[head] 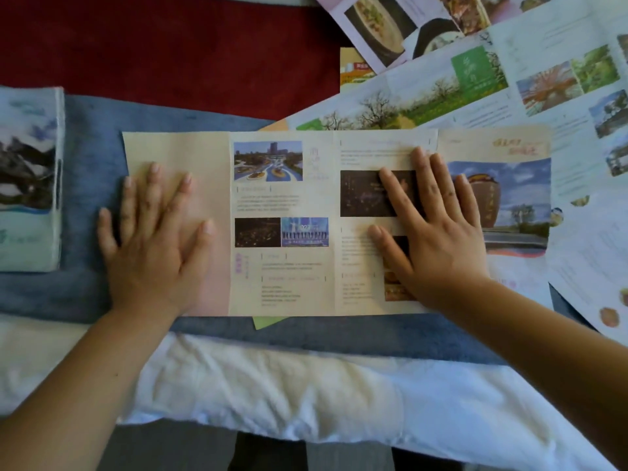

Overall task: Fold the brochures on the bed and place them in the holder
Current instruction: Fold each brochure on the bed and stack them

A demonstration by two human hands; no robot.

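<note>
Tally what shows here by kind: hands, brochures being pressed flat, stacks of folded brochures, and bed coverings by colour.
Hands: 2, the left hand and right hand, both open.
Pressed brochures: 1, the cream brochure.
Stacks: 1, the folded stack at the left.
Bed coverings: 3, red cloth, blue cloth, white duvet.
Total: 7. The loose brochures at upper right overlap too much to count.

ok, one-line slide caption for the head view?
Left hand and right hand, fingers straight, press a cream multi-panel paper brochure flat on a blue cloth.

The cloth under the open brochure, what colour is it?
The cloth is blue; head view shows it.
</note>
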